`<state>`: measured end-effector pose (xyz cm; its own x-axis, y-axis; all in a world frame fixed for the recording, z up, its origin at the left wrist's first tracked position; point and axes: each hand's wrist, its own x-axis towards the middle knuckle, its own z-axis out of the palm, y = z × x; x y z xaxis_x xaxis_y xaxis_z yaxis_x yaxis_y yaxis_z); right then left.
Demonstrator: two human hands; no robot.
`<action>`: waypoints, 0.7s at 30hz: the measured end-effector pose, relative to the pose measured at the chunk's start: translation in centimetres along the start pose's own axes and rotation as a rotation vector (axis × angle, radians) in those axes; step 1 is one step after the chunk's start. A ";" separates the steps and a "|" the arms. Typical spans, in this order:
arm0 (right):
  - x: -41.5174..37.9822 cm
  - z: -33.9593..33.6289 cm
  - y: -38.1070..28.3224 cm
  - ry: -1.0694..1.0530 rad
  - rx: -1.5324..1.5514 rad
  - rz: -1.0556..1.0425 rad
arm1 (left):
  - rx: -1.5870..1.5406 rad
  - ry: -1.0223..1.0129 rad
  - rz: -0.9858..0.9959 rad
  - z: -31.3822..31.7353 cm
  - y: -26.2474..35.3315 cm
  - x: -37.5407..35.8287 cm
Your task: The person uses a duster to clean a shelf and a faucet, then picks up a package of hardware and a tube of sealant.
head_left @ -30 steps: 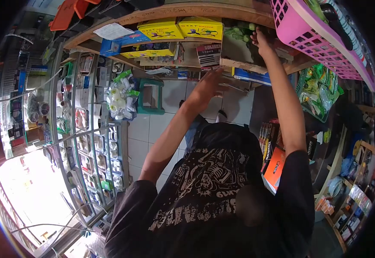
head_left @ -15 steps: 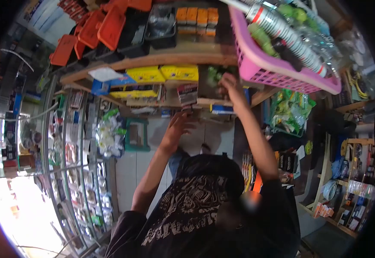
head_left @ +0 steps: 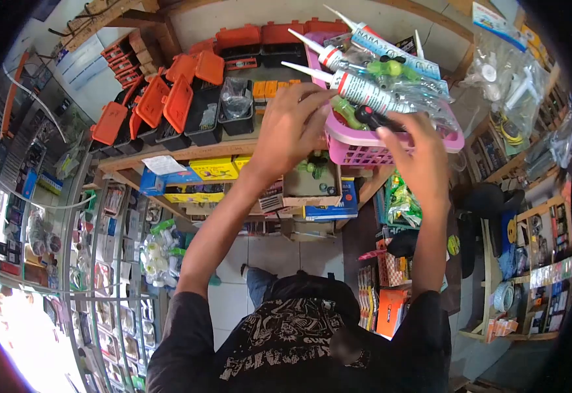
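A pink plastic basket stands on the wooden shelf, heaped with white sealant tubes, green bottle-like pieces and clear plastic packing. My left hand is at the basket's left side, fingers bent and apart, fingertips right by the nozzle end of the front tube. At the front right rim, my right hand has thumb and fingers apart, its tips close against a black item lying among the contents. Below the basket, an open cardboard box holds small green pieces.
Black bins with orange lids line the shelf to the left, beside small orange boxes. Yellow boxes sit underneath. A bag of green packets lies right, and glass display shelving stands left.
My view has tilted up toward the shelf top. My right hand has left the cardboard box and come up to the basket; my left hand has risen from below the shelf to the basket's left side.
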<state>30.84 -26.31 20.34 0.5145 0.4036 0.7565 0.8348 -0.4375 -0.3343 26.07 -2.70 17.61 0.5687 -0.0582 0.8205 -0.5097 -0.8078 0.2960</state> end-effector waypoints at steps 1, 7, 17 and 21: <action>-0.1 0.5 0.6 -0.005 -0.115 -0.072 | 0.115 -0.047 0.032 0.5 -0.7 0.6; 0.9 1.0 0.2 0.155 0.027 0.000 | 0.009 -0.114 -0.049 0.7 -1.4 2.0; -3.9 -2.8 -3.0 -0.011 0.281 -0.032 | -0.423 -0.398 -0.174 -5.6 6.3 -2.2; -10.0 -1.7 -2.3 -0.279 0.419 0.128 | -0.646 -0.433 -0.478 -3.4 6.5 -10.7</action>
<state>23.44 -30.68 14.47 0.6029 0.5920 0.5348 0.7387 -0.1610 -0.6545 14.49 -5.33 12.41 0.9383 -0.1223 0.3235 -0.3459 -0.3247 0.8803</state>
